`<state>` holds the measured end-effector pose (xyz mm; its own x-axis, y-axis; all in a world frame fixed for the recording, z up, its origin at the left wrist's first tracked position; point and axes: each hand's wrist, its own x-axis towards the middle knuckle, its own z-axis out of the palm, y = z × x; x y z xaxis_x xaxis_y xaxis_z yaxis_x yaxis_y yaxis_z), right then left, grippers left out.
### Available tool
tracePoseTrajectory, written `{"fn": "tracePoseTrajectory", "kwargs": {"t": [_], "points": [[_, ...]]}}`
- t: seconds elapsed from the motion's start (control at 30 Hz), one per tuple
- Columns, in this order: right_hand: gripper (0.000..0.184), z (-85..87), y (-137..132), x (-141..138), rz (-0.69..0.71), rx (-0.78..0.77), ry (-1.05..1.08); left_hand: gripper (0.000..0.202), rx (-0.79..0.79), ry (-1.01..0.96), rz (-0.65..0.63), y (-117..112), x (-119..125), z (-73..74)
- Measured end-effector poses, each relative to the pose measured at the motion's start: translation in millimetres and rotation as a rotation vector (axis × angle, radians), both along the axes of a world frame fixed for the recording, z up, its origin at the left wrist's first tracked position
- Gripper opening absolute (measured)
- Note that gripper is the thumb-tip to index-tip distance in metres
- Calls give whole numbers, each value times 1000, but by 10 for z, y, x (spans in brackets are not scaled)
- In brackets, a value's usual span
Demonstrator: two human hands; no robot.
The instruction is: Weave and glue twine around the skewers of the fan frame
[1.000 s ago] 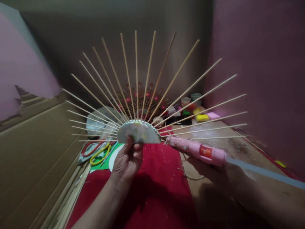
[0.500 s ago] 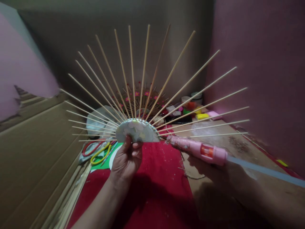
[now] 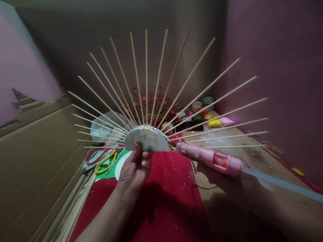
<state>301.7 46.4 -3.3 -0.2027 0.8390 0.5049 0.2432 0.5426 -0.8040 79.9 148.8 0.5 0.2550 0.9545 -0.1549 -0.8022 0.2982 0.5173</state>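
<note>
The stick fan (image 3: 147, 101) has swung back from its leftward lean of half a second ago and now stands nearly upright, a little further right; the glue gun (image 3: 209, 158) has gone with it.

Nearest, the left hand (image 3: 135, 168) is pinched on the lower edge of the one pale half-disc (image 3: 147, 138), thumb on its face and fingers folded behind. The right hand (image 3: 227, 181), deep in shadow, is wrapped around the single pink glue gun, whose nozzle touches the half-disc's right corner; one clear glue stick (image 3: 277, 183) juts from its back. From the half-disc's curved rim the sticks fan out, about twenty-three by count.

Below lies a red cloth (image 3: 171, 195) on the counter (image 3: 252, 158). Left of it lie a loose bundle of sticks (image 3: 70, 208) against cardboard (image 3: 37, 151), and two pairs of scissors, one red-handled (image 3: 97, 155), one yellow-handled (image 3: 106, 161), beside a green sheet (image 3: 111, 169).

Farther back stand a second fan with pink flowers (image 3: 151, 102), two small cups (image 3: 196, 106), and one pink block (image 3: 227, 121).
</note>
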Motion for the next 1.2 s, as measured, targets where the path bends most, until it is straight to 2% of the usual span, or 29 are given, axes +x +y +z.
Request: {"fn": "tracePoseTrajectory", "kwargs": {"t": [0.17, 0.5, 0.7, 1.2], "points": [[44, -24, -4, 5, -57, -16, -45, 37, -11, -7, 19, 2, -1, 2], [44, -64, -9, 13, -59, 23, -86, 36, 20, -48, 7, -8, 11, 24], [46, -94, 13, 13, -92, 98, -116, 34, 17, -55, 3, 4, 8, 10], [45, -86, -23, 22, -89, 31, -109, 36, 4, -90, 12, 1, 12, 26]]}}
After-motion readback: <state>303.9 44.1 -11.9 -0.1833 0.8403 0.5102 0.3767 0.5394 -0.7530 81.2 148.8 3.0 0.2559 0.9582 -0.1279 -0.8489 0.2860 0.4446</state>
